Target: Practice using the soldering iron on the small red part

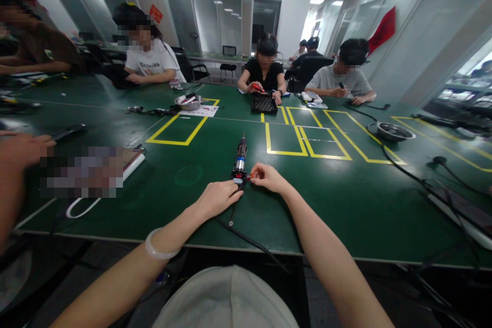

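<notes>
A corded power tool (241, 156) lies on the green table in front of me, its thin tip pointing away. Its casing looks opened, showing a silver and blue cylinder like a motor. My left hand (218, 199) rests at its near end, fingers closed over the black part there. My right hand (269, 178) pinches a small red-orange piece (249, 177) against the tool's right side; its exact kind is too small to tell. From the near end a black cord (249, 241) runs over the table's front edge, with a small metal ring (231, 223) beside it.
Yellow tape outlines mark the green table (184, 230). A metal bowl (188, 101) of parts stands at the far left, another bowl (395, 132) at right among black cables. A tablet-like device (132, 161) lies left, near another person's hand (25, 151). Several people sit around.
</notes>
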